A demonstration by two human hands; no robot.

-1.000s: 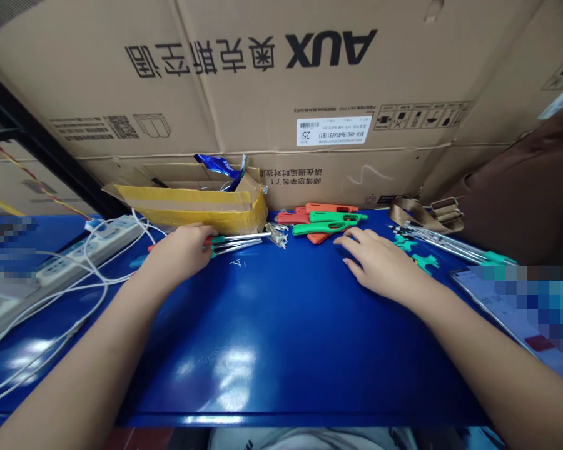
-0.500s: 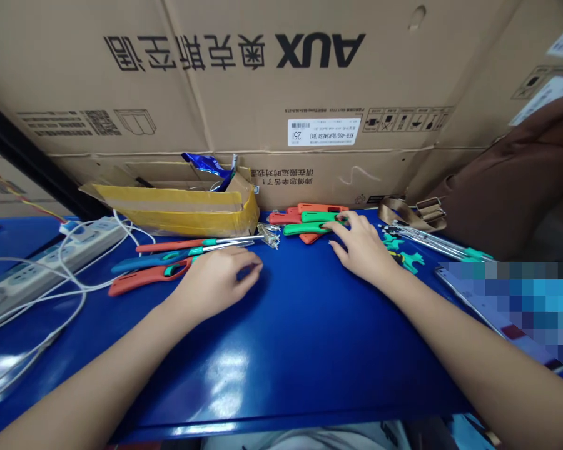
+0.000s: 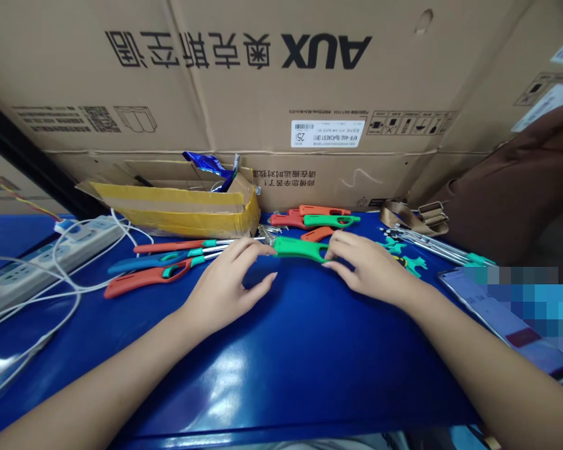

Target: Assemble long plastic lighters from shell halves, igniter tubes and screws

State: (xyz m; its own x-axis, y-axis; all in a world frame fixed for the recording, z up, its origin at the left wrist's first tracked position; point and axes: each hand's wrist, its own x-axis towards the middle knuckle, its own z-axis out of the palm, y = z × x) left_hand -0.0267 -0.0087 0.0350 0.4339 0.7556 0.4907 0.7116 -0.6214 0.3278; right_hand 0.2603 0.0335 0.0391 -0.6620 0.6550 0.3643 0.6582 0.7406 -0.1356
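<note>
My right hand (image 3: 368, 265) pinches the right end of a green lighter handle (image 3: 298, 248), close to its finger opening. My left hand (image 3: 232, 281) is open at the other end, thumb and fingers apart, a fingertip at or very near the handle's tip. Behind them lies a pile with another green lighter handle (image 3: 331, 220) and orange-red lighter handles (image 3: 286, 221). Left of my left hand are long-nosed lighters with metal rods: a red one (image 3: 143, 279), a blue one (image 3: 145, 262) and another red one (image 3: 169, 247).
A taped cardboard box (image 3: 182, 219) stands at the back left, beside a power strip (image 3: 51, 259) with white cables. On the right lie metal rods (image 3: 431, 242), green plastic pieces (image 3: 410, 265) and a phone (image 3: 502, 319). A large carton (image 3: 244, 119) walls off the back of the blue table (image 3: 309, 362).
My right hand has drawn the green handle off the pile, toward me and slightly left. My left hand has moved right to its tip, thumb and fingers spreading.
</note>
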